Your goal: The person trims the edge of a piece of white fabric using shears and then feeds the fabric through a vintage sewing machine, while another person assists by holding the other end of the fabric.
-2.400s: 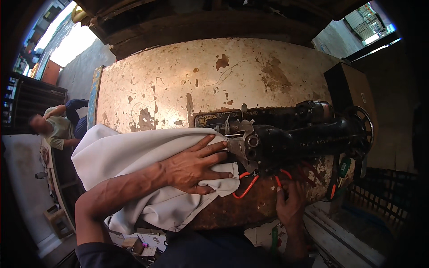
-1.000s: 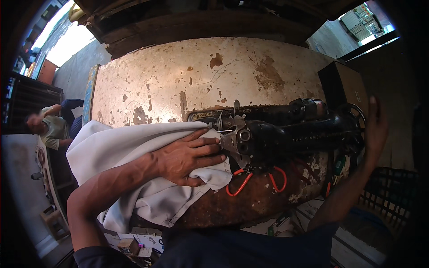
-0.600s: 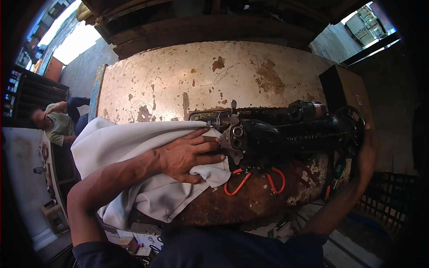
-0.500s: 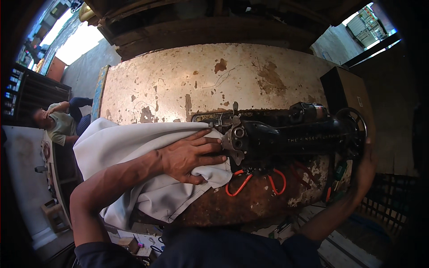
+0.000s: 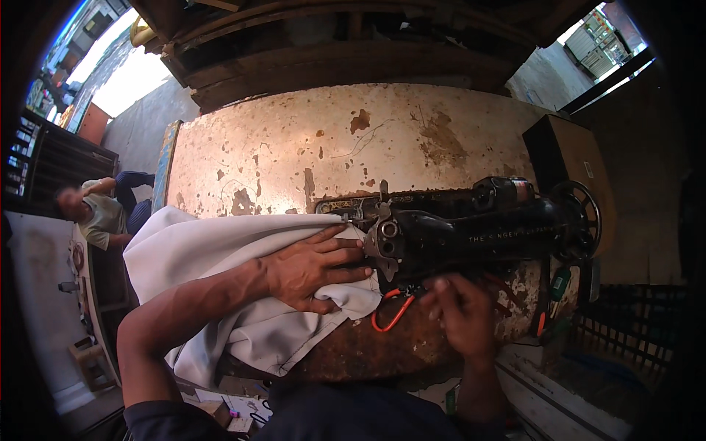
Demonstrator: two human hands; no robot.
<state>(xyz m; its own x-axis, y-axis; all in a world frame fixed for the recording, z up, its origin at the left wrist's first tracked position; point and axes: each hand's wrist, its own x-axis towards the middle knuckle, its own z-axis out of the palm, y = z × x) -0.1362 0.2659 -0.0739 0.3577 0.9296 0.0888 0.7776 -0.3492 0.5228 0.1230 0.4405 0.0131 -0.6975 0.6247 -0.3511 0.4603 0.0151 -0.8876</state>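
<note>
White cloth (image 5: 176, 253) lies bunched over the left of the table, with one edge running to the needle end of a black sewing machine (image 5: 471, 234). On top of it rests my left hand (image 5: 312, 268), flat with fingers spread, fingertips close to the machine's head. My right hand (image 5: 462, 312) hovers in front of the machine's arm, its fingers loosely bent and apart, nothing visible in them. Beside it sits an orange loop handle (image 5: 393, 312), like a scissors handle; a second loop is hidden behind that hand. The machine's handwheel (image 5: 577, 220) stands untouched at the right.
The worn table (image 5: 279, 140) has peeling patches and loose thread. A brown cardboard box (image 5: 570, 151) stands behind the handwheel. Green-handled tools (image 5: 561, 283) lie at the right edge. Another person (image 5: 103, 209) sits beyond the table's left end. Dark wooden furniture (image 5: 346, 62) borders the far side.
My right hand has left the handwheel and come left to the front of the machine, covering one orange loop. My left hand stays flat on the cloth.
</note>
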